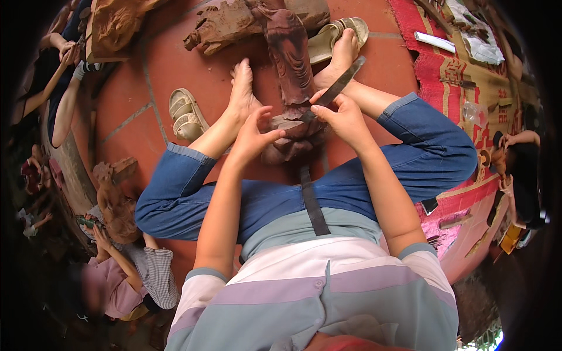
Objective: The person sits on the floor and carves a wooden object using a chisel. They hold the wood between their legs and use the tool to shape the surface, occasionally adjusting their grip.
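Note:
A carved dark reddish wooden statue (pixel 291 64) lies lengthwise between my bare feet, its rounded, carved base (pixel 291 149) closest to me. My right hand (pixel 345 120) is closed around a long, flat metal file (pixel 341 82). One end of the file sticks up past the fingers to the right, and the other reaches down to the narrow part just above the base. My left hand (pixel 256 136) is at the left side of the base, thumb and fingers apart around a pale edge of the wood. Whether its fingertips press on the wood is hard to tell.
A rough log (pixel 228 28) lies under the statue's far part. Sandals (pixel 187 114) lie on the red tiled floor. A red and tan mat (pixel 445 82) with tools is at right. Another carving (pixel 117 199) and a person (pixel 117 275) are at left; another person works far right.

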`<state>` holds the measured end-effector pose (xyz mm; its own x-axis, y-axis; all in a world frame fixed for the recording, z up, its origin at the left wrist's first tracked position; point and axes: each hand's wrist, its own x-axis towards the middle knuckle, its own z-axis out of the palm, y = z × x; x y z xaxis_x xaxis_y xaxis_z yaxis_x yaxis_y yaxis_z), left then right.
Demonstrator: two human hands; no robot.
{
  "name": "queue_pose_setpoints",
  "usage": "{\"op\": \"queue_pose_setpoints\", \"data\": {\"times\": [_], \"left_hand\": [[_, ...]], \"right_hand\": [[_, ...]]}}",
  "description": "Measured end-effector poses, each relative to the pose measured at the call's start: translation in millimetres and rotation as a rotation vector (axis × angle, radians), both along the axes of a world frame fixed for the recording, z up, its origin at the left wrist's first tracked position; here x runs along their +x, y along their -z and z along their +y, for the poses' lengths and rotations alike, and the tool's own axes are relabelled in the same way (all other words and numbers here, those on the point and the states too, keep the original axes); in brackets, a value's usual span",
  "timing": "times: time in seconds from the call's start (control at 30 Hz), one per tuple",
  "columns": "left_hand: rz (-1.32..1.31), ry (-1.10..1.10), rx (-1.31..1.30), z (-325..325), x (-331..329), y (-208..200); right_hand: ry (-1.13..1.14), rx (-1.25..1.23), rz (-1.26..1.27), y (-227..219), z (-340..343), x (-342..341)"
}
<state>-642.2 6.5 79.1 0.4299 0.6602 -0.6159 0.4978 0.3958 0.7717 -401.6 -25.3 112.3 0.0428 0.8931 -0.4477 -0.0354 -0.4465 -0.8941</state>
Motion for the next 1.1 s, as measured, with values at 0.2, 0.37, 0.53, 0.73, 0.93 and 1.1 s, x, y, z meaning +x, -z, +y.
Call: {"op": "queue_pose_setpoints", "data": {"times": [0.2, 0.37, 0.53, 0.73, 0.93, 1.1], "left_hand": [[0.027, -0.153, -0.092, -44.8, -4.1, 14.4], [-0.104, -0.168, -0.328, -42.3, -9.6, 31.2], [0.102, -0.112, -0.018, -60.9, -7.6, 43.9], [0.283, -0.109, 0.005, -67.3, 8.5, 12.6], [-0.215, -0.159, -0.398, -30.9, -11.2, 16.6], [-0.391, -0.176, -0.594, -13.7, -13.0, 3.2]], "right_hand": [[0.07, -0.092, -0.107, 33.4, 1.6, -12.8], [-0.096, -0.12, -0.343, 9.5, 17.6, -38.7], [-0.27, -0.153, -0.461, 21.0, 30.7, -29.4], [-0.271, -0.191, -0.277, 40.1, 39.7, 0.0], [-0.14, -0.029, -0.138, 54.2, 20.7, 0.6], [0.006, -0.074, 0.322, 53.1, 24.4, -2.7]]}}
